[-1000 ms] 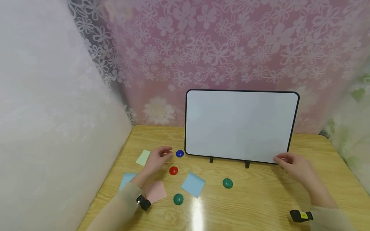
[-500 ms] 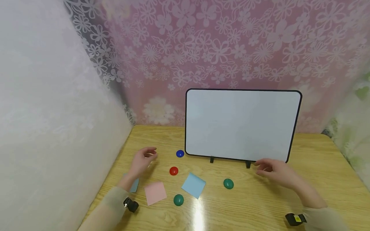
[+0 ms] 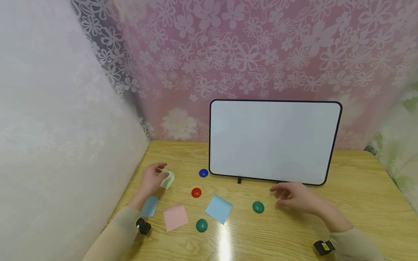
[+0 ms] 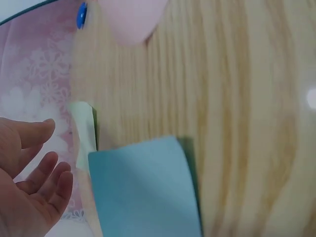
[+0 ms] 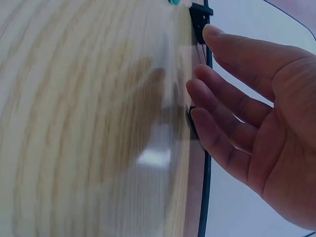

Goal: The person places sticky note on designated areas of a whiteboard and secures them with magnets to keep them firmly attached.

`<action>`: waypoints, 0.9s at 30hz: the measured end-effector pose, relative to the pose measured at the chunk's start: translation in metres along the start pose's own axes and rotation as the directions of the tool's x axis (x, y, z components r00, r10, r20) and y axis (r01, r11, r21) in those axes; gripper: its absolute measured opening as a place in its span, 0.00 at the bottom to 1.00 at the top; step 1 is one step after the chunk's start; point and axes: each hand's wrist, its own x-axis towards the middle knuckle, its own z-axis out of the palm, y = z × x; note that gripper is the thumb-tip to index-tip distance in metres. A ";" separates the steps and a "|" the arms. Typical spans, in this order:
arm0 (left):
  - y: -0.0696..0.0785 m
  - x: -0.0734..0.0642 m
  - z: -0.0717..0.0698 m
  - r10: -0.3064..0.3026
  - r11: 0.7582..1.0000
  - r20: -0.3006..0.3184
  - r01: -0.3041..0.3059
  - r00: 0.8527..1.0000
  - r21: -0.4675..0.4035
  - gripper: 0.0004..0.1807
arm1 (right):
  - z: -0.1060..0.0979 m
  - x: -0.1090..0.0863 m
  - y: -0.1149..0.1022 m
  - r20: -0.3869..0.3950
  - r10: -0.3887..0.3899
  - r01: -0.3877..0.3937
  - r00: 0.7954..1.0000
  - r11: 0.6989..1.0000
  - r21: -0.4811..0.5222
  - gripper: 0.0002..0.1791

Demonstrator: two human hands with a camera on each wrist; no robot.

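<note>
In the head view my left hand [image 3: 151,180] hovers at the left beside a pale green sticky note [image 3: 168,179]. Its fingers are loosely bent and hold nothing; the left wrist view also shows a blue sticky note [image 4: 143,190] close to that hand. My right hand [image 3: 295,197] hangs before the lower edge of a black-framed whiteboard [image 3: 274,141], fingers relaxed, nothing in them. It hides one of the board's small black feet in the head view. Left of this hand lies a green round magnet [image 3: 258,207].
A blue magnet [image 3: 203,173], a red magnet [image 3: 196,192] and another green magnet [image 3: 201,225] lie on the wooden table [image 3: 261,239]. Near them are a pink sticky note [image 3: 175,218] and a second blue note [image 3: 218,209]. A pale wall [image 3: 65,127] borders the left side.
My left hand has moved left, from near the blue magnet to the pale green note. My right hand has left the whiteboard's lower right corner and shifted left along its bottom edge.
</note>
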 end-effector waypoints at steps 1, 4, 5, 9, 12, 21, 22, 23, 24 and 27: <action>-0.001 0.001 -0.001 0.005 1.000 -0.004 -0.005 1.000 0.017 0.23 | 0.001 0.002 0.000 0.006 -0.015 0.015 1.000 1.000 -0.004 0.23; -0.006 0.006 -0.002 0.011 0.998 -0.005 -0.010 1.000 0.063 0.24 | 0.005 0.006 -0.002 0.019 -0.039 0.039 0.999 0.999 -0.006 0.24; -0.007 0.007 -0.002 0.009 0.998 -0.004 -0.008 1.000 0.070 0.24 | 0.006 0.007 -0.003 0.027 -0.049 0.049 0.998 0.999 -0.005 0.24; -0.011 0.011 -0.005 -0.004 0.996 0.018 0.003 1.000 0.087 0.25 | 0.011 0.011 -0.008 0.047 -0.059 0.060 0.997 0.998 -0.015 0.25; -0.014 0.014 -0.007 -0.019 0.996 0.040 0.016 0.999 0.090 0.26 | 0.013 0.012 -0.013 0.055 -0.064 0.066 0.996 0.997 -0.044 0.26; -0.016 0.025 -0.013 -0.089 0.991 0.087 0.080 0.992 0.103 0.26 | 0.024 0.021 -0.021 0.065 -0.103 0.113 0.993 0.979 -0.172 0.28; -0.016 0.026 -0.013 -0.095 0.990 0.092 0.085 0.991 0.109 0.26 | 0.025 0.021 -0.021 0.063 -0.102 0.112 0.993 0.976 -0.187 0.28; -0.016 0.027 -0.013 -0.098 0.989 0.097 0.087 0.990 0.118 0.26 | 0.026 0.022 -0.021 0.061 -0.101 0.112 0.993 0.973 -0.201 0.28; -0.016 0.028 -0.013 -0.102 0.988 0.102 0.088 0.990 0.129 0.25 | 0.027 0.023 -0.022 0.060 -0.105 0.115 0.993 0.971 -0.209 0.28; -0.017 0.031 -0.014 -0.094 0.985 0.114 0.076 0.989 0.156 0.24 | 0.030 0.025 -0.024 0.059 -0.106 0.116 0.993 0.969 -0.217 0.29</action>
